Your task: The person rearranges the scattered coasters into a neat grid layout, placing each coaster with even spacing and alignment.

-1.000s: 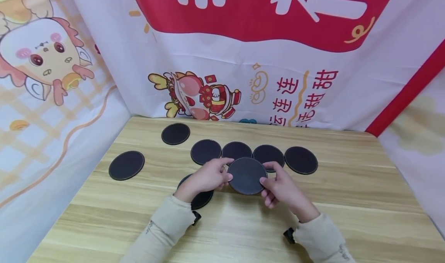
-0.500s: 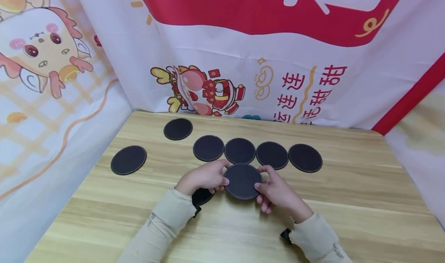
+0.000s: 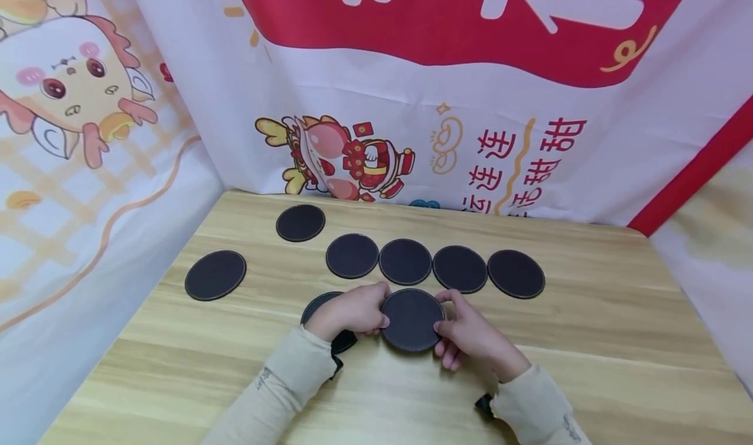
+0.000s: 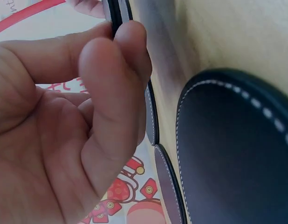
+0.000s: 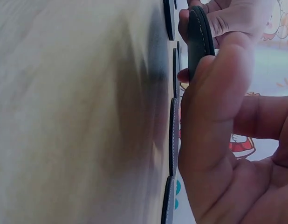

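Both hands hold a round black coaster between them, raised off the table in the head view. My left hand pinches its left edge, and my right hand pinches the right edge, each with thumb and fingers. Seen edge-on in the right wrist view, the held coaster shows a dark rim that looks layered; whether it is more than one cannot be told. Beneath my left wrist lies another coaster, partly covered by the hand; its pale stitching shows in the left wrist view.
Just beyond the hands, several coasters lie side by side in a row, from the left one to the right one. Two more lie apart, one at the back and one at the left. A printed cloth hangs behind the wooden table.
The held coaster and both hands have shifted a little toward the person, away from the row. The coasters on the table stay put; the head view has tilted slightly.
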The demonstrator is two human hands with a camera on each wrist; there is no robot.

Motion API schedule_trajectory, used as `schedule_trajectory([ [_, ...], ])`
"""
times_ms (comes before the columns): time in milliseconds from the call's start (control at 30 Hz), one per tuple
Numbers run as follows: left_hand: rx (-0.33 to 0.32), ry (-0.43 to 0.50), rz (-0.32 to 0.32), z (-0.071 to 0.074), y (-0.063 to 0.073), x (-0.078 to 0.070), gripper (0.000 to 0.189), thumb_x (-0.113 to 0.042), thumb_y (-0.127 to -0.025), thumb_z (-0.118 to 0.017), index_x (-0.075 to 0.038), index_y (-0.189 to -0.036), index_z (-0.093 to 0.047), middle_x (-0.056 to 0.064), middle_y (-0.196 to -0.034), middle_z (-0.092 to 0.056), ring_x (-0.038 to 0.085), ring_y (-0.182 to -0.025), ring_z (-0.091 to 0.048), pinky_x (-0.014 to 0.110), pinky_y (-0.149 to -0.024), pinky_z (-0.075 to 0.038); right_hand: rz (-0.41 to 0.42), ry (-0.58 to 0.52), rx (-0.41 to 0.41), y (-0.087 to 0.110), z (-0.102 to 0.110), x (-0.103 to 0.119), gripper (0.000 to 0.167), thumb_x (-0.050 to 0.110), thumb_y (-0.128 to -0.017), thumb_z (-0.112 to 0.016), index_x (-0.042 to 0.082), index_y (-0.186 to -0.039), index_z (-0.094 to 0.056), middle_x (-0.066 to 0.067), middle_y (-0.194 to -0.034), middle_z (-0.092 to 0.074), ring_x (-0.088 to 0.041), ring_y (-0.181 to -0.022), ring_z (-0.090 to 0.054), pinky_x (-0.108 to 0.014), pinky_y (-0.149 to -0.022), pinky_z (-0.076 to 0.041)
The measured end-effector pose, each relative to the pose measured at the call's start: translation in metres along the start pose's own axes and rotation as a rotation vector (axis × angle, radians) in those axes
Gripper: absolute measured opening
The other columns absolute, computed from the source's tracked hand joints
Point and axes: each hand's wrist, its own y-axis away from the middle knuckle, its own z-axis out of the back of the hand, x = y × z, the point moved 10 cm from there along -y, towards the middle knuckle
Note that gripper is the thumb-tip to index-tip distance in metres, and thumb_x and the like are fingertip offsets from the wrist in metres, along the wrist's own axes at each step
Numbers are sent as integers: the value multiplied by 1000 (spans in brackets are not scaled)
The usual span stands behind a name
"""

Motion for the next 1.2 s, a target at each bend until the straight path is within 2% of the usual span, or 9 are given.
schedule_trajectory([
  [167, -3, -44, 9, -1, -1, 2, 19, 2, -94, -63, -4, -110, -55, 7, -61, -60, 17, -51, -56, 31, -47, -53, -6, -21, 16, -1, -3, -6, 45, 0, -99, -46, 7, -139, -26, -15, -64, -64, -16, -42, -59, -30, -40, -51],
  [367, 6, -47, 32, 0, -1, 7, 16, 4, -94, -61, -3, -107, -54, 6, -61, -58, 17, -51, -56, 31, -47, -53, -6, -50, 38, -6, -7, -10, 45, -1, -100, -45, 7, -140, -26, -17, -68, -66, -17, -43, -61, -29, -42, -52],
  [467, 12, -46, 41, 2, -3, 9, 20, 3, -94, -62, -1, -112, -55, 7, -62, -60, 18, -52, -57, 31, -47, -53, -7, -62, 53, -8, -8, -11, 46, -2, -100, -44, 7, -141, -25, -18, -70, -67, -17, -44, -61, -30, -42, -53],
  [600, -26, -95, 41, 11, -4, 11, 31, 2, -93, -63, 1, -123, -55, 7, -70, -61, 18, -50, -57, 30, -47, -52, -1, -64, 59, -9, -8, -11, 48, -3, -100, -44, 5, -143, -24, -19, -71, -67, -18, -44, -61, -31, -41, -53],
  [767, -80, -181, 66, 21, -4, 20, 31, 9, -84, -57, 1, -114, -57, 7, -82, -57, 16, -49, -53, 28, -50, -46, -14, -50, 60, -9, -8, -13, 49, -3, -100, -45, 4, -144, -25, -20, -71, -67, -18, -44, -61, -32, -42, -53],
  [867, -82, -185, 79, 21, -5, 23, 25, 5, -87, -60, 1, -112, -57, 8, -83, -57, 17, -51, -53, 29, -53, -46, -22, -33, 57, -9, -9, -14, 48, -3, -100, -45, 4, -144, -26, -19, -70, -67, -17, -44, -61, -31, -42, -53],
  [1000, -93, -206, 79, 22, -9, 25, 23, -8, -92, -70, -1, -109, -57, 6, -85, -58, 19, -65, -56, 32, -63, -48, -27, -16, 62, -8, -13, -14, 49, -2, -100, -47, 3, -144, -27, -18, -69, -67, -17, -44, -61, -30, -42, -53],
  [1100, -105, -235, 73, 23, -10, 24, 26, -13, -90, -75, -3, -107, -58, 5, -88, -59, 20, -79, -56, 35, -74, -48, -34, -17, 68, -8, -17, -13, 49, 0, -100, -47, 3, -145, -27, -18, -69, -67, -17, -45, -61, -31, -43, -53],
  [1200, -114, -266, 74, 22, -11, 24, 28, -14, -89, -77, -5, -107, -58, 3, -90, -60, 21, -86, -57, 37, -82, -49, -39, -21, 73, -7, -19, -12, 50, 1, -100, -48, 3, -145, -27, -18, -70, -67, -18, -46, -61, -32, -44, -54],
])
